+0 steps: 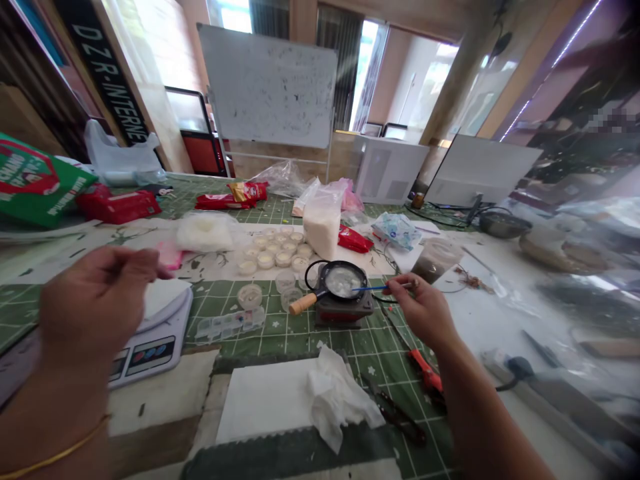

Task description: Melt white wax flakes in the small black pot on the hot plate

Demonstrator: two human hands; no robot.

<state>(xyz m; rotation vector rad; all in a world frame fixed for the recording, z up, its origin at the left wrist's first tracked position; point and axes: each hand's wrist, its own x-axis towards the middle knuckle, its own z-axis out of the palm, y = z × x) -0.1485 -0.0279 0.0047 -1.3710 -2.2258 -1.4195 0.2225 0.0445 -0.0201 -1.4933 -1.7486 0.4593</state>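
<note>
My right hand [423, 307] pinches a thin blue-tipped stick [373, 288] whose end reaches into a small black pan [343, 280] of pale melted stuff. The pan has a wooden handle and sits on a little red-based heater [345, 312]. My left hand [97, 297] is raised above a white kitchen scale [153, 333], its fingers curled together; something pink [170, 257] lies just past its fingertips, and whether the fingers hold anything is unclear. Several small filled cups [273, 250] stand behind the pan, beside a bag of white granules [323, 223].
A crumpled tissue [337, 397] lies on a white sheet at the near edge. An orange-handled cutter [425, 373] and black pliers [395, 413] lie at the right front. Red packets [117, 205], plastic bags, a clear compartment box [230, 325] and a whiteboard [273, 87] are further back.
</note>
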